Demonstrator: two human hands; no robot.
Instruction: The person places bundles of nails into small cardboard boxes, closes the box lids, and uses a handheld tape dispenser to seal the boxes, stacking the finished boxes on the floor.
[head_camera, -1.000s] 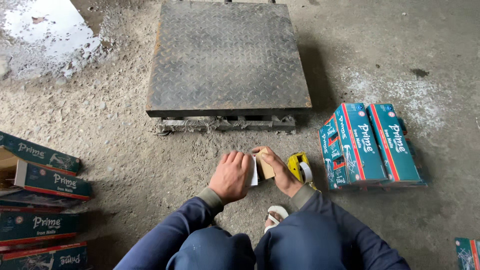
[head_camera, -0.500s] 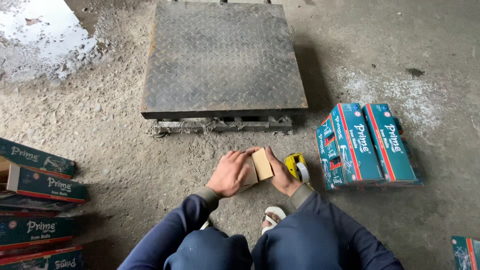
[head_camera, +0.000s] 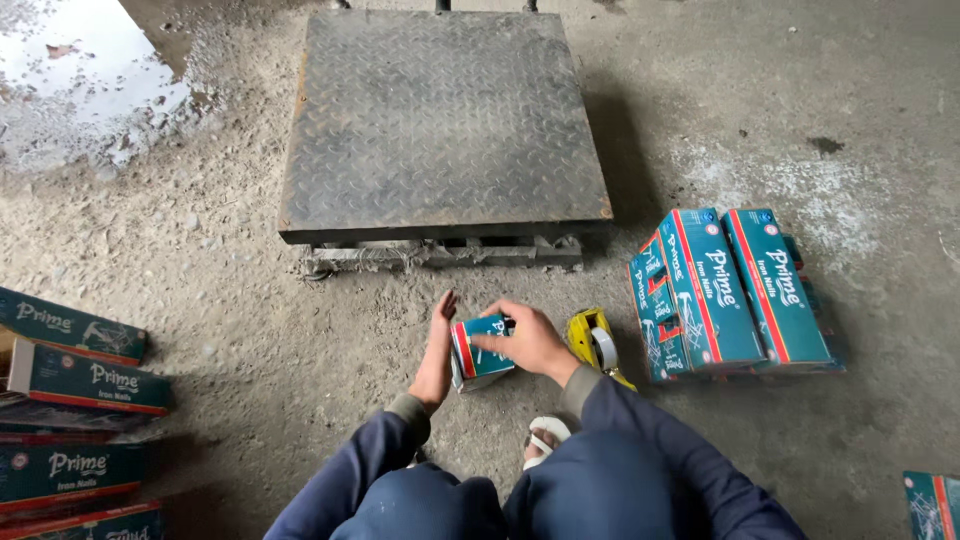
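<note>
Since half a second ago we have turned the small box (head_camera: 481, 348) so its teal printed face shows instead of the plain brown side. Our left hand (head_camera: 437, 352) lies flat and open against the box's left end, and our right hand (head_camera: 531, 341) is closed over its top and right side; between them the box sits on the concrete floor (head_camera: 250, 300). Just right of the right hand lies a yellow tape dispenser (head_camera: 595, 343), with stacked teal boxes (head_camera: 725, 290) beyond it.
</note>
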